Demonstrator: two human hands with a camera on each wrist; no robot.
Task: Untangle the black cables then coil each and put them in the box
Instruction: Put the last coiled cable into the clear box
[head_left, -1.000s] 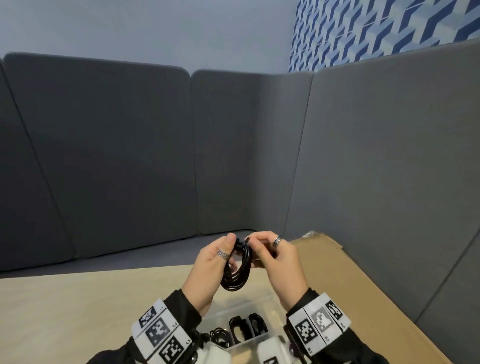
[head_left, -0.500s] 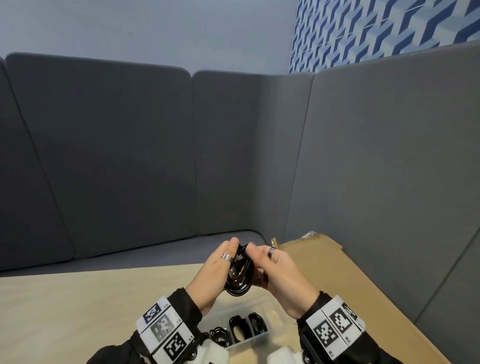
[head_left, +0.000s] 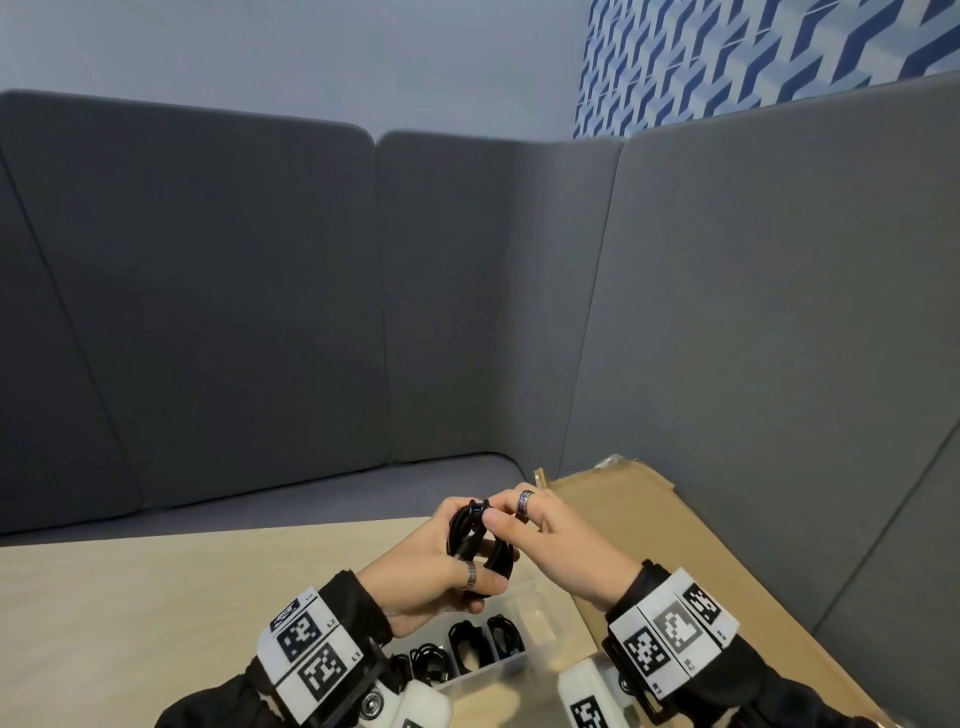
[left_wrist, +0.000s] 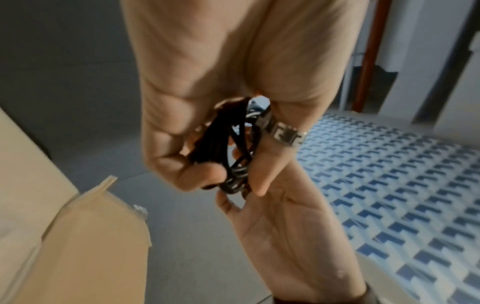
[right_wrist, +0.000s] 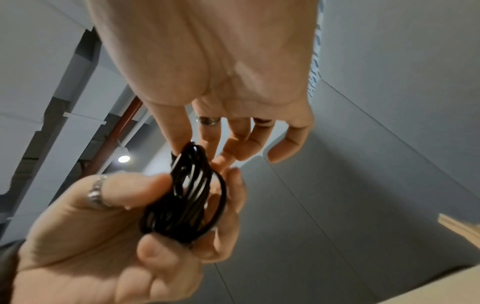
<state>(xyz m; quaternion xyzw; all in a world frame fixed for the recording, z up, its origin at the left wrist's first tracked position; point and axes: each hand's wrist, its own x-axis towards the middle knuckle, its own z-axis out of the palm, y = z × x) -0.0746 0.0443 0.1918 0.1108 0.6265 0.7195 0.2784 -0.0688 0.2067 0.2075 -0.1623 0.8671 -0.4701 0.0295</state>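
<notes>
A coiled black cable (head_left: 475, 540) hangs in the air above the clear plastic box (head_left: 524, 608). My left hand (head_left: 441, 566) grips the coil's lower part between thumb and curled fingers; the same coil (right_wrist: 187, 197) shows in the right wrist view. My right hand (head_left: 524, 525) pinches the coil's top with thumb and forefinger, its other fingers spread. In the left wrist view the black cable (left_wrist: 231, 148) sits inside the left hand's (left_wrist: 207, 156) fingers. Several coiled black cables (head_left: 467, 644) lie in the box's compartments.
The box stands on a light wooden table (head_left: 156, 597). A flat cardboard sheet (head_left: 675, 571) lies to the right, against grey padded panels (head_left: 753, 338). A grey bench seat (head_left: 311, 493) runs behind the table.
The left hand has shifted its grip lower on the coil and turned it. The right hand has moved to the coil's top and now pinches there.
</notes>
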